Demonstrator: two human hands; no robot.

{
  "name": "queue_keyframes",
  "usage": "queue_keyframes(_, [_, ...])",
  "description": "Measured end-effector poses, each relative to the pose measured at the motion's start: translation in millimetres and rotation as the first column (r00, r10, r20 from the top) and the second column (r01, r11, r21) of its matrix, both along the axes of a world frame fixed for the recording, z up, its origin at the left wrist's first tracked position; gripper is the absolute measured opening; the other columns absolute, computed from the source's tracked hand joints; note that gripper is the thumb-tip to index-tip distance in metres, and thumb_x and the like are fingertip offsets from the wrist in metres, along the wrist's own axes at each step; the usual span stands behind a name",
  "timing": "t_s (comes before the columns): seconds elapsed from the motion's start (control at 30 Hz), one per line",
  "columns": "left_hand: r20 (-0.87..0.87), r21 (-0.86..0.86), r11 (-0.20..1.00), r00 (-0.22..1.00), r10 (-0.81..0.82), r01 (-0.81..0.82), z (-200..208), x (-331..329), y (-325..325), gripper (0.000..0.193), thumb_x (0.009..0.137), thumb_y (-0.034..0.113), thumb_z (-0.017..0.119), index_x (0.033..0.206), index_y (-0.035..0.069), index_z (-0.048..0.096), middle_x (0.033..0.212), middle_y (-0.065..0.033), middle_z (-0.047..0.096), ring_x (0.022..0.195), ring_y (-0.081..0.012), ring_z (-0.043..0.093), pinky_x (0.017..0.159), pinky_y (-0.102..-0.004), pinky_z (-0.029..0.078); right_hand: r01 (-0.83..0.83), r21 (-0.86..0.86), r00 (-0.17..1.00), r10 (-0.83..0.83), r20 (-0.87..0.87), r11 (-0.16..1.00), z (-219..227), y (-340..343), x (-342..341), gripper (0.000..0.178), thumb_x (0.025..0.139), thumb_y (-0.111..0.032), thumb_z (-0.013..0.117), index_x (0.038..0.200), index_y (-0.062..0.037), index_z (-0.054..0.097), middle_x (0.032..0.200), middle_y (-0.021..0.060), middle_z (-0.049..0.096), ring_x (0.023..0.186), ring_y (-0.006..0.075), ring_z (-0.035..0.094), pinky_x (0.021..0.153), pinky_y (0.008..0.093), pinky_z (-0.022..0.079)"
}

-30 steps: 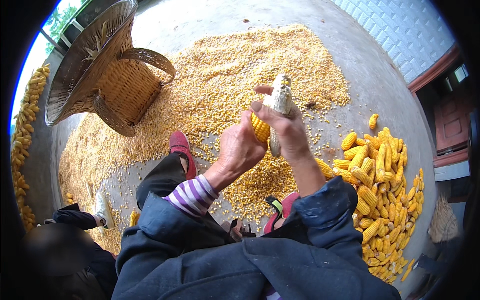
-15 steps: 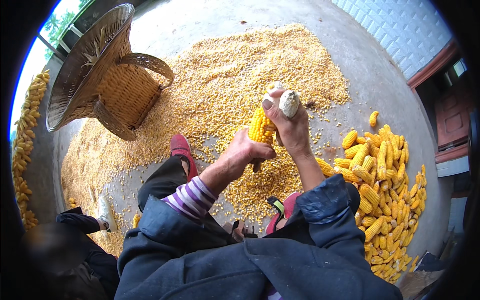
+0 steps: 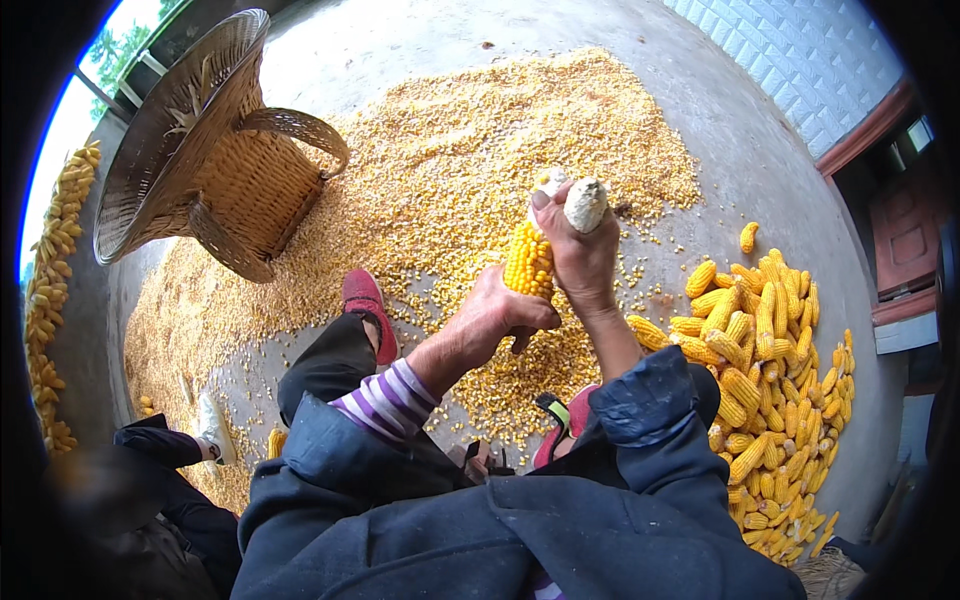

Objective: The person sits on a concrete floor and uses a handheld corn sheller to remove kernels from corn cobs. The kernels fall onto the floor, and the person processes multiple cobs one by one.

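Note:
An ear of corn (image 3: 528,262), still covered in yellow kernels on its visible lower part, is held upright in front of me. My left hand (image 3: 488,318) is closed round its lower end. In my right hand (image 3: 585,262) is a bare whitish corn cob (image 3: 586,206), its blunt end poking out past the fingers. The right thumb presses at the top of the ear, where a pale, kernel-free tip (image 3: 552,181) shows. Both hands touch the ear side by side. Loose corn kernels (image 3: 520,375) lie on the floor beneath them.
A wide spread of kernels (image 3: 480,130) covers the concrete floor ahead. A flared wicker basket (image 3: 250,195) stands at the left. Whole ears are heaped (image 3: 770,350) at my right; more ears (image 3: 55,270) line the far left. Another person's shoe (image 3: 213,428) is at lower left.
Both hands have shifted slightly to the right with the ear and the bare cob. The left hand sits a little lower. Both grips are kept.

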State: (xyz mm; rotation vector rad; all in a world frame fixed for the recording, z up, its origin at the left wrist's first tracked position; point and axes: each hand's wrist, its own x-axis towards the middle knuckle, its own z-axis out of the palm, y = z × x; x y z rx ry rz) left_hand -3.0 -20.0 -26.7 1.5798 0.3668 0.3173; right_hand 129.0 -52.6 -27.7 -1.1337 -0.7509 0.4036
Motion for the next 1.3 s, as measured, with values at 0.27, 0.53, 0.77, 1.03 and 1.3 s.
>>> queue_keyframes(0.27, [0.09,0.542,0.741,0.904,0.418,-0.396,-3,10,6,0.033,0.069,0.013,0.07,0.094,-0.002,0.054,0.065,-0.0101,0.06,0.051,-0.0236,0.059,0.052,-0.0333,0.05,-0.495,-0.029,0.814,0.453,-0.364,0.868,45,-21,10,0.022,0.081,-0.008,0.072,0.1,-0.0068,0.061,0.09,0.0,0.061,0.081,0.0088,0.057,0.076,0.0247,0.047])
queue_keyframes(0.53, [-0.22,-0.167,0.979,0.973,0.076,-0.114,13,6,4,0.023,0.066,0.012,0.073,0.079,0.002,0.057,0.058,-0.0008,0.053,0.043,-0.0093,0.049,0.042,-0.0246,0.038,-0.015,-0.131,0.999,0.019,0.029,0.991,-7,1,1,0.023,0.08,-0.015,0.075,0.094,-0.0031,0.062,0.087,-0.0002,0.063,0.078,0.0079,0.056,0.071,0.024,0.046])
queue_keyframes(0.77, [-0.025,0.196,0.93,0.946,0.323,-0.312,3,15,10,0.03,0.066,0.011,0.068,0.091,0.001,0.055,0.078,-0.0071,0.062,0.072,-0.0154,0.061,0.065,-0.0312,0.049,-0.604,-0.087,0.785,0.572,-0.236,0.792,32,-19,7,0.038,0.08,-0.013,0.074,0.115,-0.0061,0.06,0.113,0.004,0.061,0.102,0.0133,0.056,0.092,0.0278,0.044])
queue_keyframes(1.03, [-0.143,-0.368,0.926,0.989,0.032,-0.083,11,3,8,0.026,0.067,0.003,0.071,0.088,0.0,0.056,0.067,-0.0037,0.057,0.05,-0.0105,0.055,0.043,-0.0232,0.044,0.037,-0.118,0.939,0.006,0.344,0.992,-3,-11,-5,0.028,0.079,-0.02,0.077,0.096,-0.0057,0.061,0.09,0.0076,0.066,0.08,0.0146,0.062,0.071,0.0288,0.05])
queue_keyframes(1.3, [-0.006,0.298,0.894,0.936,0.353,-0.335,-8,6,14,0.028,0.073,0.012,0.072,0.093,0.0,0.058,0.078,-0.0047,0.064,0.069,-0.0139,0.062,0.059,-0.0272,0.049,-0.558,-0.171,0.83,0.544,-0.127,0.812,34,-17,5,0.034,0.077,-0.01,0.075,0.108,-0.0043,0.063,0.093,0.004,0.064,0.085,0.0125,0.059,0.079,0.0256,0.049])
